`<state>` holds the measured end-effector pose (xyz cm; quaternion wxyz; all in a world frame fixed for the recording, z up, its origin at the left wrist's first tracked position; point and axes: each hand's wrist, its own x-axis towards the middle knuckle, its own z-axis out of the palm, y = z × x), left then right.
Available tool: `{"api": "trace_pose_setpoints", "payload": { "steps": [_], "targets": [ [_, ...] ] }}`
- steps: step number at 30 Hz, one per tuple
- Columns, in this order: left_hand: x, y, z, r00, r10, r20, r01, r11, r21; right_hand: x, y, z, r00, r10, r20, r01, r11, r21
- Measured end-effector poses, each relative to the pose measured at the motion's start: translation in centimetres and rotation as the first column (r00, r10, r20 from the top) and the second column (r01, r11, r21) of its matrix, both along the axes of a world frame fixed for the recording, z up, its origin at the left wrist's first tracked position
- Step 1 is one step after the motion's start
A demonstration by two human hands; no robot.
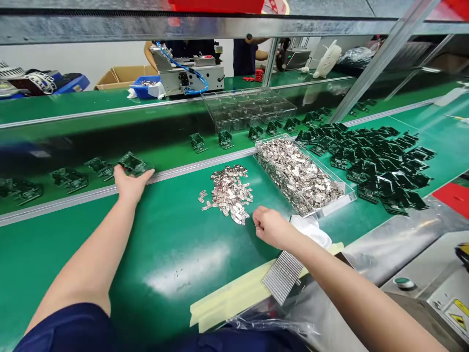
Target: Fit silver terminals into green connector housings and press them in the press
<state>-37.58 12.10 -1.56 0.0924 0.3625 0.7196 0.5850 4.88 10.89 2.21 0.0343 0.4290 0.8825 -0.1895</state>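
Note:
My left hand [131, 186] is at the far edge strip of the green bench, thumb and fingers around a small green circuit board [132, 163]. My right hand [271, 227] is closed in a pinch just right of a loose pile of small silvery metal pieces [230, 193]; whatever lies between those fingertips is hidden. Behind it, a clear plastic tray [350, 196] is heaped with more of these metal pieces. Below my right wrist lie a white cloth or bag [313, 231] and a ridged grey block of thin rods [282, 277].
Many circuit boards [384, 161] are heaped at the right. More boards [69, 178] stand in a row along the sunken green strip [164, 161]. A clear blister tray [249, 107] lies beyond. A slanted metal post [384, 58] and overhead rail [128, 29] cross the view. People work opposite.

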Motion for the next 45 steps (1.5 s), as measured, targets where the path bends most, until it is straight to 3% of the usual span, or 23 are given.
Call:
{"api": "trace_pose_setpoints", "payload": {
  "steps": [3, 5, 7, 9, 11, 13, 15, 18, 21, 24, 27, 31, 34, 37, 40, 42, 45],
  "targets": [
    [7.2, -1.8, -0.7, 0.996, -0.048, 0.079, 0.042, 0.996, 0.073, 1.7, -1.5, -0.7, 0.955, -0.131, -0.266, 0.120, 0.991, -0.059],
    [13.4, -3.4, -0.5, 0.932, -0.270, 0.241, 0.237, 0.958, 0.158, 3.0, -3.0, -1.0, 0.775, -0.307, -0.553, 0.215, 0.950, -0.227],
    [19.8, -5.3, 0.3, 0.752, -0.492, 0.438, 0.437, 0.870, 0.228, 4.3, -4.9, -0.9, 0.501, -0.476, -0.723, 0.247, 0.879, -0.408],
    [25.4, -7.3, 1.2, 0.571, -0.581, 0.580, 0.571, 0.789, 0.228, 5.7, -6.8, -0.5, 0.306, -0.579, -0.756, 0.276, 0.814, -0.512],
    [29.7, -9.0, 1.8, 0.421, -0.596, 0.683, 0.671, 0.712, 0.208, 7.2, -8.8, 0.0, 0.167, -0.647, -0.744, 0.316, 0.750, -0.581],
    [32.6, -10.2, 2.0, 0.304, -0.595, 0.744, 0.738, 0.641, 0.211, 8.6, -10.6, 0.2, 0.099, -0.671, -0.735, 0.371, 0.710, -0.598],
    [34.4, -10.9, 2.0, 0.225, -0.607, 0.762, 0.773, 0.588, 0.239, 9.8, -12.3, 0.1, 0.105, -0.665, -0.739, 0.436, 0.699, -0.567],
    [35.8, -11.6, 1.8, 0.182, -0.640, 0.747, 0.797, 0.541, 0.269, 10.8, -14.2, -0.2, 0.113, -0.662, -0.741, 0.495, 0.684, -0.536],
    [36.8, -12.4, 1.9, 0.209, -0.669, 0.713, 0.800, 0.536, 0.269, 10.8, -15.2, -0.2, 0.072, -0.684, -0.726, 0.478, 0.662, -0.577],
    [37.7, -13.1, 1.9, 0.255, -0.662, 0.705, 0.766, 0.583, 0.270, 10.3, -15.8, 0.0, 0.074, -0.701, -0.710, 0.390, 0.675, -0.626],
    [38.1, -13.3, 1.7, 0.266, -0.644, 0.717, 0.747, 0.608, 0.268, 10.0, -16.2, -0.1, 0.140, -0.669, -0.730, 0.377, 0.717, -0.586],
    [37.8, -13.1, 1.3, 0.303, -0.677, 0.671, 0.774, 0.585, 0.241, 10.8, -16.1, -0.3, 0.260, -0.585, -0.768, 0.464, 0.774, -0.432],
    [37.4, -13.1, 1.0, 0.308, -0.751, 0.583, 0.808, 0.531, 0.257, 11.6, -15.7, -0.3, 0.319, -0.556, -0.767, 0.539, 0.773, -0.336],
    [37.1, -13.3, 0.7, 0.241, -0.811, 0.532, 0.862, 0.431, 0.266, 11.8, -15.5, 0.2, 0.371, -0.559, -0.742, 0.564, 0.770, -0.298],
    [36.9, -13.6, 0.5, 0.172, -0.858, 0.483, 0.893, 0.343, 0.292, 11.3, -15.3, 0.6, 0.440, -0.454, -0.775, 0.554, 0.816, -0.164],
    [36.9, -13.8, 0.5, 0.149, -0.879, 0.454, 0.900, 0.311, 0.306, 10.9, -15.1, 0.6, 0.449, -0.418, -0.790, 0.574, 0.813, -0.103],
    [36.9, -14.0, 0.6, 0.120, -0.896, 0.429, 0.908, 0.274, 0.318, 10.4, -15.0, 0.3, 0.439, -0.463, -0.769, 0.610, 0.783, -0.123]
  ]
}}
